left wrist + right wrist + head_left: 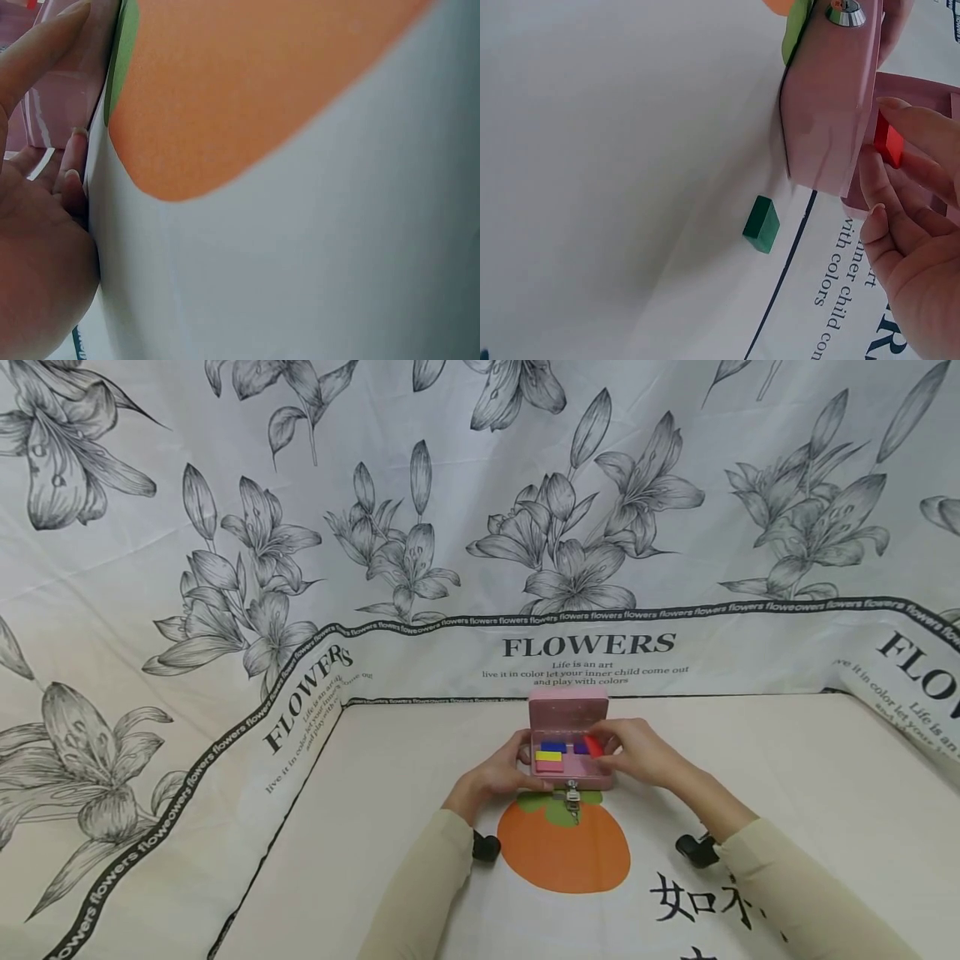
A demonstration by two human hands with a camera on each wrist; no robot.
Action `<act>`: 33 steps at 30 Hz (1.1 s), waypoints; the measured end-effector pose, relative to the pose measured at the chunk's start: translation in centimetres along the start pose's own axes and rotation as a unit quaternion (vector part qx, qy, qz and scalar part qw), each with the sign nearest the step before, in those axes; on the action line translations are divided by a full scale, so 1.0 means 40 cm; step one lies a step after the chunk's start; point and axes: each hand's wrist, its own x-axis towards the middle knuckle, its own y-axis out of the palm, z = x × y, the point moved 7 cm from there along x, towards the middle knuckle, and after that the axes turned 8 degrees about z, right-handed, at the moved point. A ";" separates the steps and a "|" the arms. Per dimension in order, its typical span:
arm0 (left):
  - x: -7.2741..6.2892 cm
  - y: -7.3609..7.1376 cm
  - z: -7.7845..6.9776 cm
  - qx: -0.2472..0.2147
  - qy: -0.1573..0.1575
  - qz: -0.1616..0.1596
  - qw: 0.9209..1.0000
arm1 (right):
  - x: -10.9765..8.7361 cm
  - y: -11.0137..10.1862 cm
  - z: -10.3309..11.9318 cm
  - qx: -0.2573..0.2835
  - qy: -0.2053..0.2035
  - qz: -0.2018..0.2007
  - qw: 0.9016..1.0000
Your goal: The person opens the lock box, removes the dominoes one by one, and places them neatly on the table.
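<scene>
While your left hand (502, 772) holds the pink box (581, 767) by its left side, your right hand (640, 752), the nearer one, pinches the red block (593, 746), which slants over the right part of the box.

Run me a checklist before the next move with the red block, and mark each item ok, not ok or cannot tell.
1. Lid raised: ok, it stands open at the back of the pink box.
2. Red block secure: ok, the right grip pinches it.
3. Box steadied: ok, the left grip holds it at its left side.
4. Room inside: ok, bare floor shows at the front right.
5. Every block in or over the box: not ok, a green block lies outside on the table.
6. Red block touching the box floor: cannot tell.
</scene>
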 end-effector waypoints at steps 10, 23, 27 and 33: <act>0.000 -0.001 0.001 0.001 -0.002 -0.003 1.000 | -0.021 -0.014 -0.020 -0.011 0.007 -0.005 1.000; 0.004 -0.001 0.004 0.006 0.000 -0.003 1.000 | -0.056 -0.034 -0.040 -0.018 0.014 -0.006 1.000; 0.005 -0.001 0.004 0.004 0.002 -0.003 1.000 | -0.064 -0.042 -0.052 -0.022 0.018 -0.009 1.000; 0.004 -0.002 0.003 0.004 0.004 -0.005 1.000 | -0.077 -0.046 -0.070 -0.024 0.023 -0.007 0.999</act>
